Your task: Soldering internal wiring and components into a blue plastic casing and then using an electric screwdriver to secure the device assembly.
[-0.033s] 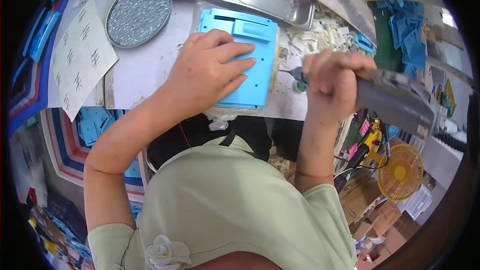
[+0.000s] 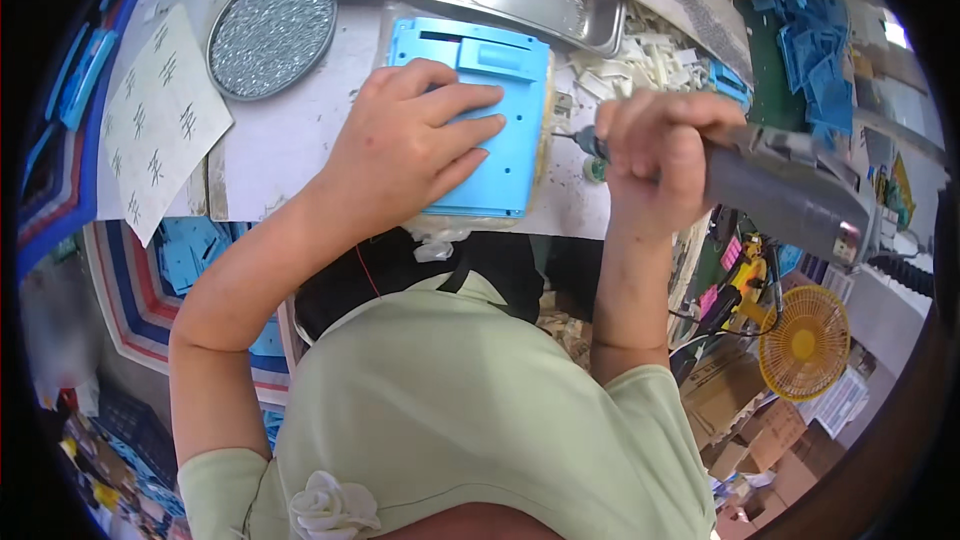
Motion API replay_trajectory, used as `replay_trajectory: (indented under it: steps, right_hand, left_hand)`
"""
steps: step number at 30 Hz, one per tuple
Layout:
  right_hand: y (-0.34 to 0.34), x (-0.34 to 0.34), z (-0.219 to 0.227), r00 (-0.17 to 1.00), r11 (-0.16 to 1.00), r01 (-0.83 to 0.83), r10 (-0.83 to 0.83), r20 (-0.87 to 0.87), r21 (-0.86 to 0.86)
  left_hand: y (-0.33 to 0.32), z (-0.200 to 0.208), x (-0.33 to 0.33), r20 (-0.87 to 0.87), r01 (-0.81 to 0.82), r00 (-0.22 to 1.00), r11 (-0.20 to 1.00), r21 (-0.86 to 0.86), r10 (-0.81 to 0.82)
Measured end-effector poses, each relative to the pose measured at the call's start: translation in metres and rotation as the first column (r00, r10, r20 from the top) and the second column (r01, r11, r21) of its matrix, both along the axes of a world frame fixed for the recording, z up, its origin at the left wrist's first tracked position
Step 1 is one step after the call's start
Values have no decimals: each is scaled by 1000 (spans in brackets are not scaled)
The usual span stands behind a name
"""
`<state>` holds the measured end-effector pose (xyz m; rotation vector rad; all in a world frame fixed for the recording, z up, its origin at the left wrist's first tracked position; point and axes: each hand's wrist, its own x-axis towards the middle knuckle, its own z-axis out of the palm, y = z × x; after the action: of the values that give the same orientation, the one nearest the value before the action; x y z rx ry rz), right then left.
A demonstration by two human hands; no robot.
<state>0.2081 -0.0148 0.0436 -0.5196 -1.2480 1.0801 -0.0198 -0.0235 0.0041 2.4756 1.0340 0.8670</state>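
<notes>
A light blue plastic panel point(image 2: 500, 155) with small holes and a raised block near its far edge lies on the table in front of me. My left hand point(image 2: 408, 140) rests on its left side, fingers spread flat across it. To the right of the panel, my right hand point(image 2: 665, 145) is wrapped round a grey electric screwdriver point(image 2: 785, 198). Its thin bit points left at the panel's right edge; whether the tip touches cannot be made out. A yellowish edge of something beneath the panel shows along its right side.
A round dish of small metal pins point(image 2: 272, 32) stands at the back left, beside a marked paper sheet point(image 2: 150, 120). Behind the panel is a steel compartment tray point(image 2: 535, 0). White plastic pieces point(image 2: 650, 65) are heaped at the right. A yellow fan point(image 2: 803, 342) stands lower right.
The screwdriver and my right hand have shifted very slightly left and look less blurred. My left hand keeps its place on the panel, and the whole view has moved a little.
</notes>
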Motion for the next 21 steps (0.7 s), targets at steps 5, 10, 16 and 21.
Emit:
replay_trajectory:
  steps: [5, 10, 16, 21]
  right_hand:
    - [22, -6, 5, 999, 991, -18, 22, -30, 134]
    - [24, -3, -12, 971, 997, 56, -69, 229, 59]
    - [-18, -7, 7, 992, 995, -47, 56, 110, -83]
    - [-18, -3, 12, 995, 998, -36, 41, 96, -53]
  left_hand:
    - [-2, 4, 0, -49, -22, 999, 1000, -20, 21]
    - [-2, 5, 2, -50, -18, 999, 1000, -21, 17]
    - [-3, 4, 4, -33, -15, 999, 999, -30, 14]
    - [27, -1, -3, 115, -72, 989, 983, -168, 92]
